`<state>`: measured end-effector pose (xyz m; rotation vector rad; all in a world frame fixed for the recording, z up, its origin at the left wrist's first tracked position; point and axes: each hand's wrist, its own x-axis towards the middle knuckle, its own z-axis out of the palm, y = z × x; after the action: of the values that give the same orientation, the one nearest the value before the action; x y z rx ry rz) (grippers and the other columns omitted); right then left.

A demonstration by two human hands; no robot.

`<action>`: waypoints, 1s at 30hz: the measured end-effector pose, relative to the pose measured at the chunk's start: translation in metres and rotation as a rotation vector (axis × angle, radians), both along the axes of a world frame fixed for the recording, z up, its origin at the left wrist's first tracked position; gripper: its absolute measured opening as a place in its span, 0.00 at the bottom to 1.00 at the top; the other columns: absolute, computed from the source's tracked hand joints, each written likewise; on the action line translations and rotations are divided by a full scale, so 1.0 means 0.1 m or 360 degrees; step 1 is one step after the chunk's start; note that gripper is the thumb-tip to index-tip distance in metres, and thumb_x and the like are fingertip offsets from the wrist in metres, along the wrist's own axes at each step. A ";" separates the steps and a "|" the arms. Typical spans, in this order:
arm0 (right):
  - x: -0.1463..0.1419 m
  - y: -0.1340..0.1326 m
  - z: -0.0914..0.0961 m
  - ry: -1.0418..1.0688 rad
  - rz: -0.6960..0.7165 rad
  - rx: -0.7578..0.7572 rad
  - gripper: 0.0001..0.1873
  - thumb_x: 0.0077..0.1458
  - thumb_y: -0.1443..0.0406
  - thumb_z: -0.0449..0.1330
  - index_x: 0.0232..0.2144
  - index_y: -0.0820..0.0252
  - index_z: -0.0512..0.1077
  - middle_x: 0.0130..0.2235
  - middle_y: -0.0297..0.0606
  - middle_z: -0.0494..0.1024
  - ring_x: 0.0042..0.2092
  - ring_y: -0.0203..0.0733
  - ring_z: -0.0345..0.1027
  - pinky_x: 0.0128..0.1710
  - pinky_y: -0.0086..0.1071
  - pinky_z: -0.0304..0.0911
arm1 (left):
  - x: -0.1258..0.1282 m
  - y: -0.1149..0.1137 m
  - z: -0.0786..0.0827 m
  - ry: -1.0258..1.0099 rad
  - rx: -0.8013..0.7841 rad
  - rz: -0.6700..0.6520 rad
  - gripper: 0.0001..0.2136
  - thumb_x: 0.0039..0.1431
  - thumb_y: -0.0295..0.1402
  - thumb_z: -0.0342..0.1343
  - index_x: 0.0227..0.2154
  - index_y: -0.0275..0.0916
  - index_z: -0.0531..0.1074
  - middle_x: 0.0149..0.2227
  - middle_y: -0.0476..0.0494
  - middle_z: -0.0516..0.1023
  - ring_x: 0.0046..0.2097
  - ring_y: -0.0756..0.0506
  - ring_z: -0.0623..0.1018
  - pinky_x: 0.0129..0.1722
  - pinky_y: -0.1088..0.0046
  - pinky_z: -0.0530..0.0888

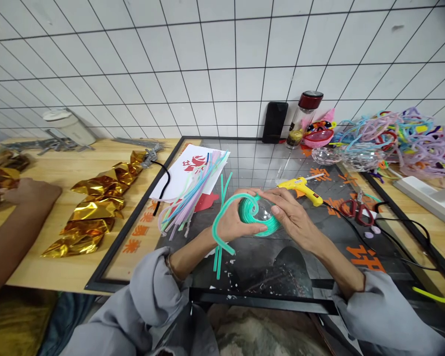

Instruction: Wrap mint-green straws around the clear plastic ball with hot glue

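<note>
Grey sleeves (148,296) fill the bottom edge; above them, at frame centre, the left hand (231,222) and right hand (294,217) both close around a teal pipe cleaner (249,205) coiled about a clear ball (261,211), its loose tails hanging lower left; orange characters (363,257) on the dark mat (252,277) are partly covered and unreadable; the ball is mostly hidden by both hands; a yellow glue gun (300,187) lies just to the upper right.
</note>
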<state>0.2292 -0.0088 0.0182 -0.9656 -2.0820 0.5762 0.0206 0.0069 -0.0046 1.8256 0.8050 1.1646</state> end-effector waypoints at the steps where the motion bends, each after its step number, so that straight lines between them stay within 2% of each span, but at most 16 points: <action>1: 0.00 0.00 0.00 -0.0004 0.0004 -0.0004 0.22 0.70 0.55 0.46 0.60 0.50 0.69 0.52 0.44 0.72 0.56 0.46 0.67 0.57 0.47 0.65 | 0.00 0.00 -0.01 0.0008 -0.0025 -0.0002 0.34 0.42 0.38 0.74 0.50 0.42 0.63 0.59 0.34 0.73 0.61 0.34 0.74 0.60 0.49 0.71; 6: 0.01 -0.01 0.00 -0.0036 -0.0035 -0.0023 0.22 0.70 0.55 0.46 0.56 0.53 0.73 0.50 0.44 0.70 0.55 0.47 0.66 0.56 0.45 0.65 | 0.00 -0.01 0.00 0.0065 -0.0112 -0.0026 0.34 0.43 0.38 0.73 0.51 0.43 0.63 0.62 0.33 0.70 0.63 0.32 0.72 0.62 0.48 0.69; 13: -0.02 -0.01 0.02 -0.0139 -0.0032 0.0071 0.23 0.70 0.54 0.46 0.59 0.52 0.70 0.55 0.46 0.69 0.58 0.49 0.64 0.58 0.49 0.63 | 0.01 0.01 0.00 0.0038 -0.0159 -0.0030 0.32 0.46 0.41 0.72 0.52 0.41 0.64 0.63 0.33 0.68 0.63 0.34 0.71 0.63 0.50 0.67; 17: -0.03 0.00 0.02 -0.0161 -0.0034 0.0100 0.23 0.70 0.54 0.45 0.59 0.51 0.70 0.55 0.46 0.69 0.57 0.49 0.65 0.57 0.49 0.63 | 0.01 0.03 -0.01 0.0051 -0.0012 -0.0007 0.28 0.45 0.42 0.71 0.48 0.40 0.69 0.58 0.36 0.71 0.62 0.33 0.71 0.62 0.52 0.68; 25: 0.00 0.01 -0.03 -0.0140 -0.0032 0.0157 0.23 0.70 0.54 0.47 0.60 0.53 0.69 0.55 0.46 0.70 0.57 0.49 0.66 0.57 0.46 0.65 | 0.00 0.06 0.02 0.0072 0.0188 0.0001 0.28 0.48 0.41 0.71 0.51 0.40 0.70 0.55 0.37 0.73 0.58 0.35 0.73 0.61 0.52 0.69; 30: 0.01 0.00 -0.05 -0.0193 -0.0064 0.0151 0.23 0.69 0.53 0.48 0.57 0.54 0.71 0.58 0.48 0.68 0.59 0.52 0.64 0.59 0.49 0.63 | 0.01 0.07 -0.04 0.0012 0.0015 0.0010 0.33 0.46 0.40 0.71 0.55 0.41 0.67 0.57 0.37 0.73 0.58 0.35 0.74 0.60 0.55 0.71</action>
<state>0.2305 -0.0092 0.0137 -1.0069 -2.1708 0.4032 0.0215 0.0140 -0.0084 1.8372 0.8116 1.1683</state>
